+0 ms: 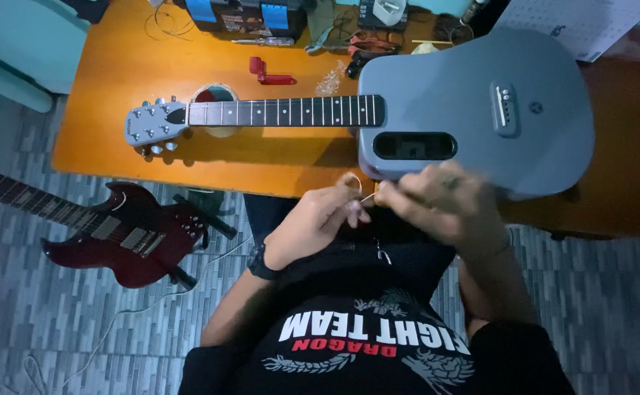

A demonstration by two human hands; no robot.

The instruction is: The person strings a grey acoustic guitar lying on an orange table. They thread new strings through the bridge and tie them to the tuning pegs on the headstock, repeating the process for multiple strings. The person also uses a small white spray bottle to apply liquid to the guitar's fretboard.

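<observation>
Both hands — left hand [316,219] and right hand [437,205] — pinch a thin string [354,183] in their fingers at the counter's [115,66] near edge, just before the grey guitar [473,110]; restringing seems underway, and threading calls for steadiness.

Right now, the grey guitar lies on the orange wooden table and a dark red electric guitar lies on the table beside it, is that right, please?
Not quite: the grey guitar does lie on the orange wooden table, but the dark red electric guitar lies on the tiled floor below it, as the head view shows.
</observation>
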